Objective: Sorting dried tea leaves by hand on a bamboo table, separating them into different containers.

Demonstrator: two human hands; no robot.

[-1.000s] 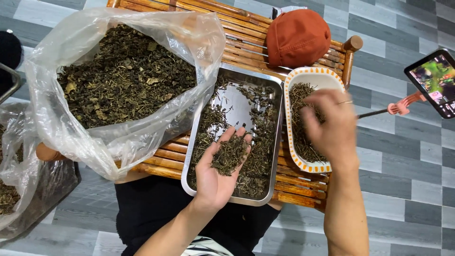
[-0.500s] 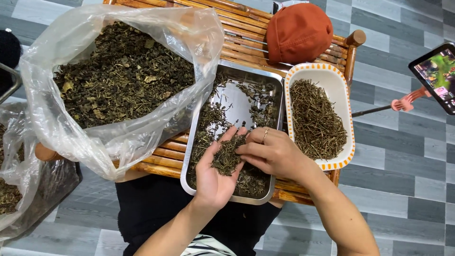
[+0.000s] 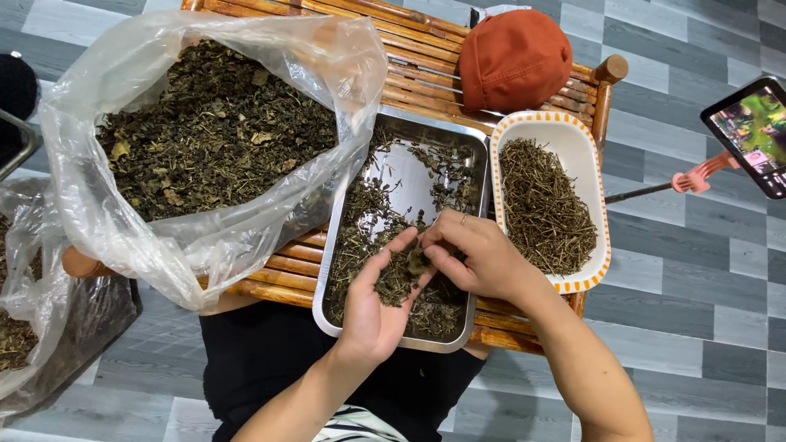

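Leaving the stem dish (image 3: 591, 168) to its right, the right hand (image 3: 479, 258) had returned, fingertips pinched in the dried herbs (image 3: 401, 274) cupped on the open left hand (image 3: 377, 299) above the steel tray (image 3: 344, 245); sorting continued.

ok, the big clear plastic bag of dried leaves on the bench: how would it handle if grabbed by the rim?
The plastic bag looks thin and crinkled, so probably floppy; its rim would likely collapse. The dried leaves inside are loose flakes, likely light but apt to shift and spill. It overhangs the wooden bench, so it may slump off.
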